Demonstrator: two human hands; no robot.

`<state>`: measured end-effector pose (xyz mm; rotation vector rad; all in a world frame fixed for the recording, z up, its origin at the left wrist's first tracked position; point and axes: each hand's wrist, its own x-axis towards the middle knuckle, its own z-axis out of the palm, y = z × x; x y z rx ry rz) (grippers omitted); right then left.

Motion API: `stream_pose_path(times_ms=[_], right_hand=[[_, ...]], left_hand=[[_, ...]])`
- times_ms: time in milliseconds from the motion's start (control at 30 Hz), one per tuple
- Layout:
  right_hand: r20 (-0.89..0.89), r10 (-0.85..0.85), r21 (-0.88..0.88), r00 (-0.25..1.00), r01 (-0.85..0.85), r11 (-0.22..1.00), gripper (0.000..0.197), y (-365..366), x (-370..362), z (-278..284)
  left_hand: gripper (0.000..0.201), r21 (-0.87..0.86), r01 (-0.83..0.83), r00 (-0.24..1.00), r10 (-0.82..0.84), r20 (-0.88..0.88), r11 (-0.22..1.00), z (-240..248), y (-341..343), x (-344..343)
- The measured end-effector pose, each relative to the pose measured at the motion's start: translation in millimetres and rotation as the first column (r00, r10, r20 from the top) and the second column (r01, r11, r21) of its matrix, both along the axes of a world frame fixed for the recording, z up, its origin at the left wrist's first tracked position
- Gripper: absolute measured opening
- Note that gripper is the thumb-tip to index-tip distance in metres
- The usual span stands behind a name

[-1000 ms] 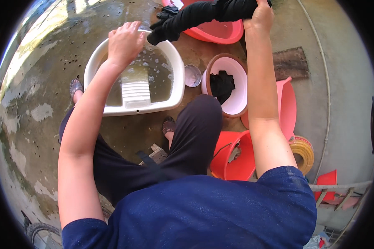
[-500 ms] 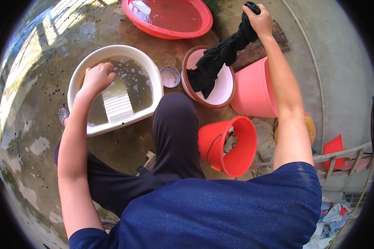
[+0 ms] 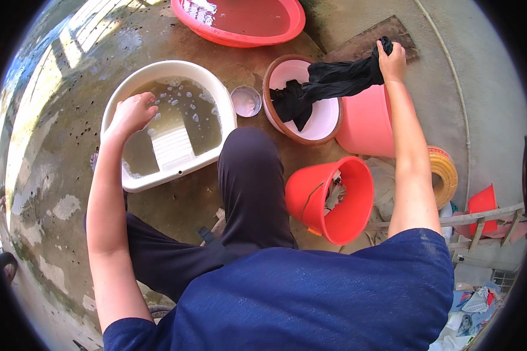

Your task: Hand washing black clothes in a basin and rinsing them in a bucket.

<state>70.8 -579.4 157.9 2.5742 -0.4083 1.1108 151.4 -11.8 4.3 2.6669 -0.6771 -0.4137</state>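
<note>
At the far right, my right hand (image 3: 394, 61) is closed round one end of a black garment (image 3: 345, 79), which looks like wet, bunched cloth. The garment stretches to the left, its lower end lying in a pink-lined round basin (image 3: 273, 126) with a brown rim. My left hand (image 3: 133, 111) is over the left side of a white washtub (image 3: 107, 105). Nothing shows in it; its fingers are loosely bent, the thumb apart. Cloudy water with suds fills the tub, and a ribbed washboard (image 3: 173, 146) slopes up at its near side.
A small metal bowl (image 3: 246, 102) stands between tub and basin. Beyond is a red basin of water (image 3: 252, 41). At the right are a pink bucket (image 3: 363, 126), a red bucket (image 3: 304, 193) with greyish cloth inside, a yellow hose coil (image 3: 445, 175) and a wooden board (image 3: 386, 35) by the wall.
My right hand has moved right and nearer, lowering its end of the black garment, which now stretches more level. My left hand stays over the tub. The whole view has shifted slightly.
</note>
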Motion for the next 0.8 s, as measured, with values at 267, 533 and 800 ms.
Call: stream_pose_path(times_ms=[267, 533, 800], right_hand=[[-0.877, 0.201, 0.323, 0.437, 0.227, 0.919, 0.041, 71.5, -22.2, -103.3], [-0.865, 0.502, 0.465, -0.008, 0.362, 0.808, 0.029, 230.9, 65.4, -191.9], [-0.459, 0.888, 0.149, 0.027, 0.988, 0.047, 0.091, 355.2, -66.4, -326.6]], left_hand=[[0.032, -0.041, -0.153, 0.986, 0.15, -0.067, 0.987, 20.8, 22.7, -1.3], [0.025, 0.201, 0.189, 0.982, -0.188, -0.025, 0.961, -0.2, 13.5, -47.4], [0.025, 0.242, 0.327, 0.945, -0.319, -0.071, 0.914, -0.5, 13.5, -69.7]])
